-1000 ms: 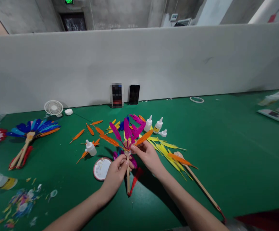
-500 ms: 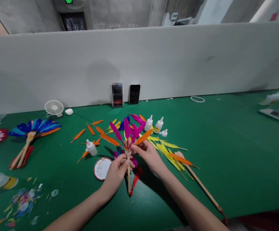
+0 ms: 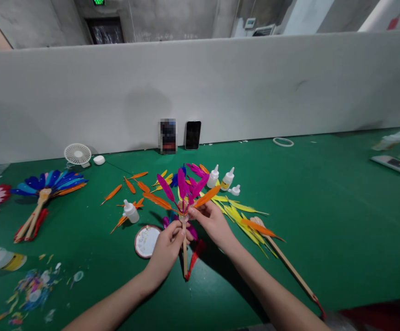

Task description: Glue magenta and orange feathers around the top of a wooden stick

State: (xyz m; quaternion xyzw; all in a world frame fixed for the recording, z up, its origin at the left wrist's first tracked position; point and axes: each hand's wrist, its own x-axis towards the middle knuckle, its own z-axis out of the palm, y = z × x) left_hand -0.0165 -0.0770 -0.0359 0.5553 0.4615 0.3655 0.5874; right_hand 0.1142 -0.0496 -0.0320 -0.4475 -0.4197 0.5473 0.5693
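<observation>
My left hand (image 3: 168, 241) is closed round the wooden handle of a feather fan (image 3: 185, 255), held upright in front of me. Magenta feathers (image 3: 181, 184) rise from its head, with an orange feather (image 3: 156, 200) leaning out to the left. On the other side, my right hand (image 3: 215, 224) pinches the base of a second orange feather (image 3: 207, 196) against the fan's head. A red tassel (image 3: 196, 255) hangs by the handle. To the left of my hand lies a round white lid (image 3: 147, 242) with a red rim and small bits on it.
A small white bottle (image 3: 131, 211) stands among loose orange feathers (image 3: 112, 194). Behind the fan are two glue bottles (image 3: 220, 177). Yellow feathers (image 3: 244, 220) and a wooden stick (image 3: 292, 262) lie at right. Blue feather fans (image 3: 50, 184), scraps (image 3: 34, 287) and a larger bottle (image 3: 2, 259) occupy the left.
</observation>
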